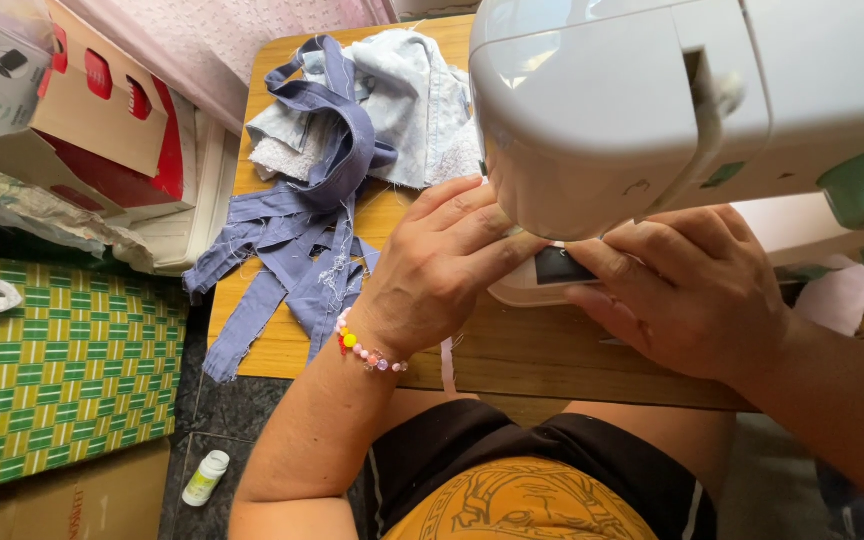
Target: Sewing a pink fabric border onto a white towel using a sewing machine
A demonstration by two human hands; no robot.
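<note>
A: What sits under the hands?

B: The white base [527, 285] of a sewing machine [652, 100], centre of the frame, with a dark plate [559, 266] set into it. The machine's head fills the upper right and hides the needle area.

A: And the left hand?

B: The left hand [432, 270] lies palm down at centre, fingers stretched right and loosely together, tips on the base just under the machine head. Whether it pinches anything there I cannot tell. A bead bracelet [367, 352] circles its wrist.

A: The right one?

B: The right hand [687, 290] comes in from the lower right, knuckles up, fingers curled toward the dark plate, touching its right edge. The fingertips are tucked beneath the machine, so any grip is hidden. The two hands nearly meet at the plate.

A: What lies around them?

B: All rests on a wooden table [532, 350]. A thin white strip [447, 365] hangs off its near edge below the left wrist. Left of that hand, blue cloth strips [297, 240] trail to the table's edge; above them, a pale denim heap [402, 95].

A: Farther out?

B: Upper left, a red and tan box [102, 110]. Left edge, a green checked mat [62, 370]. On the floor at bottom left, a small white bottle [205, 478].
</note>
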